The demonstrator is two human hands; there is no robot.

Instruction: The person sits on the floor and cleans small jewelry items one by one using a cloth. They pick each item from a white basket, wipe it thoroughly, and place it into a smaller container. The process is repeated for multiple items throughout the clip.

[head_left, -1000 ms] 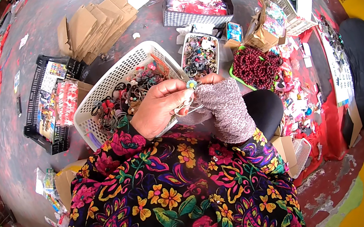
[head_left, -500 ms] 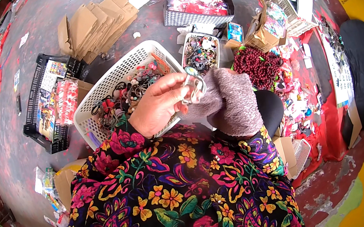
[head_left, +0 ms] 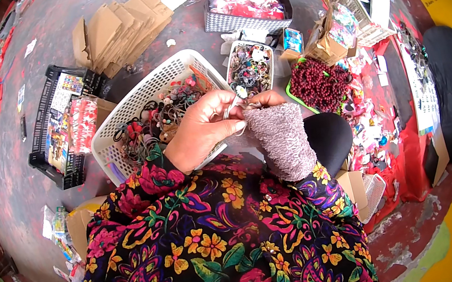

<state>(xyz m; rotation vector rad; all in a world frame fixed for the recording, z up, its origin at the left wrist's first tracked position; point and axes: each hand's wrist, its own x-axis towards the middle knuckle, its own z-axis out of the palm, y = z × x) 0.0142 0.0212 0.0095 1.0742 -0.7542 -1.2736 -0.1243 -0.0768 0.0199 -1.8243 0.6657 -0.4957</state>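
My left hand (head_left: 200, 130) is bare, its thumb and fingers pinched on a hair tie (head_left: 241, 92) with a small pale ornament. Thin pale loops of it show between the fingertips. My right hand (head_left: 268, 98) meets it there, with bare fingertips curled at the same hair tie and a fuzzy mauve fingerless glove (head_left: 286, 141) over the rest. What those fingertips press on is partly hidden. Below and beyond the left hand stands a white perforated basket (head_left: 108, 116) heaped with hair ties (head_left: 148, 124), many dark, some with ornaments.
A smaller white basket (head_left: 271, 70) of hair accessories stands past my hands. To its right are dark red beads (head_left: 321, 83) in a green tray. Farther off lie folded cardboard (head_left: 121, 30) and a bin of pink packets (head_left: 245, 3). A black crate (head_left: 67, 173) stands left.
My right hand has turned and its fingertips now show, meeting the left hand's at the hair tie. My left fingers have closed into a tighter pinch, and the hair tie's ornament now points up.
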